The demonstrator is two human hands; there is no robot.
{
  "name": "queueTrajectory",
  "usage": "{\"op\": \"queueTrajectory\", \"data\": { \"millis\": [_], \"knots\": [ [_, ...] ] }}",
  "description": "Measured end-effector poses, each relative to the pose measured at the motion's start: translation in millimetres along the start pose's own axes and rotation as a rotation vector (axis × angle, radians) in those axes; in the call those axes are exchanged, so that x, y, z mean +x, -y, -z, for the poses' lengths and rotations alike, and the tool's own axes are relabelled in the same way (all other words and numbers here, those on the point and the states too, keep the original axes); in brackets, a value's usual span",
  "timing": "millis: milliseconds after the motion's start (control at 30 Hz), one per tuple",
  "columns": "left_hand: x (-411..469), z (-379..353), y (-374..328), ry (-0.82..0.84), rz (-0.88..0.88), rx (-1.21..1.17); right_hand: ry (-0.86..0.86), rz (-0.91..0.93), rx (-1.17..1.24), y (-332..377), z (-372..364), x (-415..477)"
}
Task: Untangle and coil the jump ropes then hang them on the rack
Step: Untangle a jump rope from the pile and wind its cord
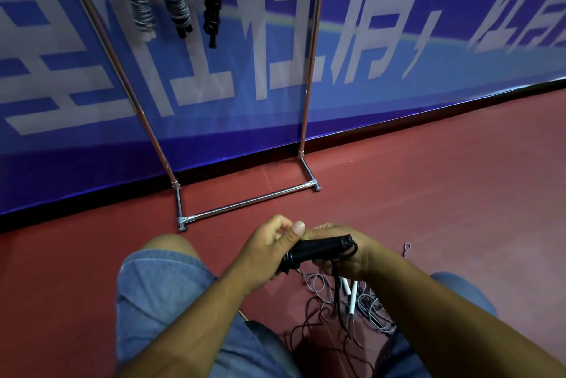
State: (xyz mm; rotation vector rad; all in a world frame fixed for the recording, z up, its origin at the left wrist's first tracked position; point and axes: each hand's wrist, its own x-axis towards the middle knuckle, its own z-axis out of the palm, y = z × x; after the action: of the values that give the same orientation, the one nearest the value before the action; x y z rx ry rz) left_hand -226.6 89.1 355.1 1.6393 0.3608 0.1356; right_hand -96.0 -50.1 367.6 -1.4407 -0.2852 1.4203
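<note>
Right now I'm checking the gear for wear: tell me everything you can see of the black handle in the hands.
The handle is a black, matte cylinder, rubbery or foam by its look, lying nearly level, its right end raised. Black cord is wound round its left end and loops over the right. The left hand grips the left end, the right hand the right. No damage shows.

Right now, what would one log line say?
step: winding black rope | left grip: holds handles | right grip: holds handles | rack: three ropes hung | floor: tangle
</note>
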Motion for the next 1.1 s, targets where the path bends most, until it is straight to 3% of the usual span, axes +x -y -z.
{"op": "queueTrajectory", "data": {
  "millis": [200,467,733,1100],
  "knots": [
    [-0.7,-3.1,-6.8,0.019,0.057,-0.061,-0.041,0.001,0.075,-0.7,-2.7,-2.9],
    [3.1,-13.8,-12.8,-0.134,0.037,-0.134,-0.167,-0.042,0.146,4.5,-13.0,0.8],
    [8.2,-16.6,-9.8,-0.359,0.057,-0.123,-0.231,0.136,0.081,-4.7,-23.5,2.8],
    [16.6,-9.8,5.0,-0.505,0.034,0.426,-0.483,0.237,-0.391,-14.4,-39.6,9.4]
  ]
}}
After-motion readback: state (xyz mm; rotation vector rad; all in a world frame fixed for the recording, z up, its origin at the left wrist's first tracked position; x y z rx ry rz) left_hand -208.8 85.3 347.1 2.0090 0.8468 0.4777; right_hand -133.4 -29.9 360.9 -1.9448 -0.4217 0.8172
